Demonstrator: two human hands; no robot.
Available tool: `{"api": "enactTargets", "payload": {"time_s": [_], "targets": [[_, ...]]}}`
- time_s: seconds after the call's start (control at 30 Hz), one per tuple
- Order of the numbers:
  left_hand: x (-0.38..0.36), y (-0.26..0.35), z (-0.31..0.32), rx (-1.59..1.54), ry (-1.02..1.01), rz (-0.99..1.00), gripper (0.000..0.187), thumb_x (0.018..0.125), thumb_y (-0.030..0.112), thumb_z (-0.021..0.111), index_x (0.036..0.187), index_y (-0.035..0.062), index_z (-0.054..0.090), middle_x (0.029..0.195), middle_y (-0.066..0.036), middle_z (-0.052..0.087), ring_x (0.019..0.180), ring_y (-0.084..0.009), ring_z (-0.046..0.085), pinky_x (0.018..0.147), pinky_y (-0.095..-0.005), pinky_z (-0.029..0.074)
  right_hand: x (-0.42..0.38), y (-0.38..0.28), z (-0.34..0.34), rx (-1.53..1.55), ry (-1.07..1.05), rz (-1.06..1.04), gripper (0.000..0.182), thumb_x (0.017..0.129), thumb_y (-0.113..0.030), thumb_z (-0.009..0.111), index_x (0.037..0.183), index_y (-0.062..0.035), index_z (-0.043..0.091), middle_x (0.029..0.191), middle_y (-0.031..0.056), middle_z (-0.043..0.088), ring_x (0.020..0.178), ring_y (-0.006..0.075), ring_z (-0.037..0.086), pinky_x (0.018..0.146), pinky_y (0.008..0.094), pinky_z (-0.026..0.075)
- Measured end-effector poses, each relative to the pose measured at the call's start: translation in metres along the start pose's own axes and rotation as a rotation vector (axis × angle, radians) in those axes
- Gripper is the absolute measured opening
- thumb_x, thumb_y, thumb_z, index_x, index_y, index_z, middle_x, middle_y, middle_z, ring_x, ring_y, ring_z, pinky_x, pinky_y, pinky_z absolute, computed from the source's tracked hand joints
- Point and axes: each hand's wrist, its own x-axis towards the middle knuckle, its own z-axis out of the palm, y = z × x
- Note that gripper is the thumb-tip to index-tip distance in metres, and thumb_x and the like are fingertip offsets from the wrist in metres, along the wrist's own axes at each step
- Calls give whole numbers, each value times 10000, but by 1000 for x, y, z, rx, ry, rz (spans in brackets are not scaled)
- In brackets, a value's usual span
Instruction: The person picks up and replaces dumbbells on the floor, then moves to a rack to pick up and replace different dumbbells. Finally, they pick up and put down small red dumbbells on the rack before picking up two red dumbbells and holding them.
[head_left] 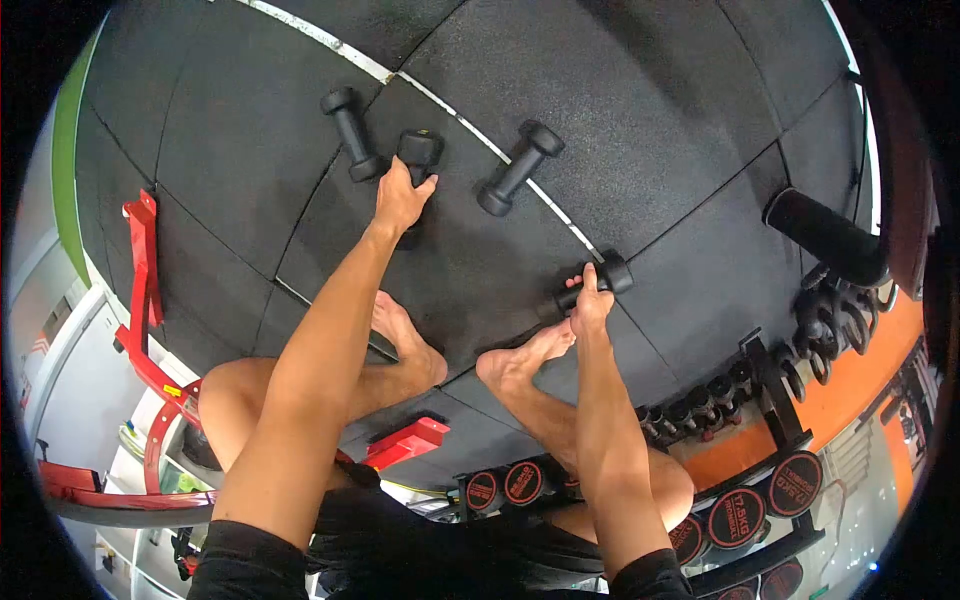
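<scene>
My left hand point(400, 200) is wrapped round the handle of a black dumbbell point(420, 148), whose far head shows beyond my fingers. Just left of it, a second black dumbbell point(352, 134) lies on the black mat floor point(450, 280). Another dumbbell point(521, 168) rests at a slant on the floor between my hands, across a white line. On the right, my right hand point(592, 300) grips the handle of a fourth dumbbell point(615, 272), close to my right foot. Fingers of both hands are partly hidden.
My bare feet point(405, 335) are near the middle. Red metal frame parts point(145, 260) stand at the left, with a red piece point(408, 443) below. Racks at lower right hold round dumbbells point(737, 517) and kettlebells point(820, 330). A black padded roller point(825, 235) juts in at right.
</scene>
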Motion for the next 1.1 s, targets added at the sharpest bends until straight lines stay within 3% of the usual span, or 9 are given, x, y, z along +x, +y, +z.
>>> {"api": "enactTargets", "payload": {"time_s": [0.17,0.37,0.47,0.5,0.53,0.6,0.63,0.8,1.1], "targets": [[3,2,-4,-57,-90,-133,599,794,259,779,1211,-75,508,1143,-308,633,1115,-445,602,937,-444,475,2,7,-1,64,15,-27,194,924,-174,701,917,1,618,737,46,595,603,145,566,594,304,522],[-7,35,-23,-61,-179,-290,632,760,201,809,1258,-47,509,1220,-269,618,1154,-375,601,970,-410,468,-4,-8,-13,128,-128,85,214,871,-167,755,962,-24,625,768,39,608,701,152,589,636,338,517],[-22,46,-25,-84,-171,-274,632,751,113,804,1288,-36,505,1238,-249,614,1152,-351,603,972,-391,475,-14,0,-13,214,-157,-12,274,842,-153,774,1021,-30,607,851,34,621,741,147,587,636,338,497],[-29,46,-25,-90,-162,-250,634,748,80,800,1297,-32,503,1240,-241,614,1150,-343,605,971,-385,479,-38,-22,-4,162,-4,100,377,835,-121,769,1142,-18,576,935,41,624,736,140,580,613,321,472],[-33,48,-26,-42,-130,-249,627,749,60,793,1300,-26,506,1236,-232,616,1143,-334,608,968,-382,482,-33,-13,-10,129,-143,39,395,859,-106,737,1192,-38,538,1042,34,627,874,153,594,637,305,444],[-37,47,-32,53,-60,-243,618,751,21,780,1307,-13,510,1228,-215,620,1130,-317,616,961,-378,488,-29,-2,-8,54,-125,24,476,846,-77,738,1262,-44,509,1132,55,620,965,173,596,694,334,495],[-36,45,-37,-49,-47,-309,609,749,10,776,1302,4,522,1214,-199,623,1116,-309,619,958,-384,491,-31,-4,-9,67,-107,29,491,843,-69,736,1276,-51,504,1164,63,610,998,180,592,722,346,510],[-51,53,-66,55,-27,-270,615,745,62,789,1299,9,526,1225,-199,614,1146,-320,598,976,-382,472,-49,-30,-47,15,-27,85,529,840,-41,716,1314,-85,487,1313,112,550,1132,216,569,878,418,537],[-139,138,-135,-38,-73,-333,756,749,200,811,1390,5,460,1370,-227,538,1261,-323,533,1054,-398,422,-156,-102,-139,-37,-71,28,594,858,-136,680,1394,-92,427,1355,136,512,1193,241,537,897,430,497]]}}
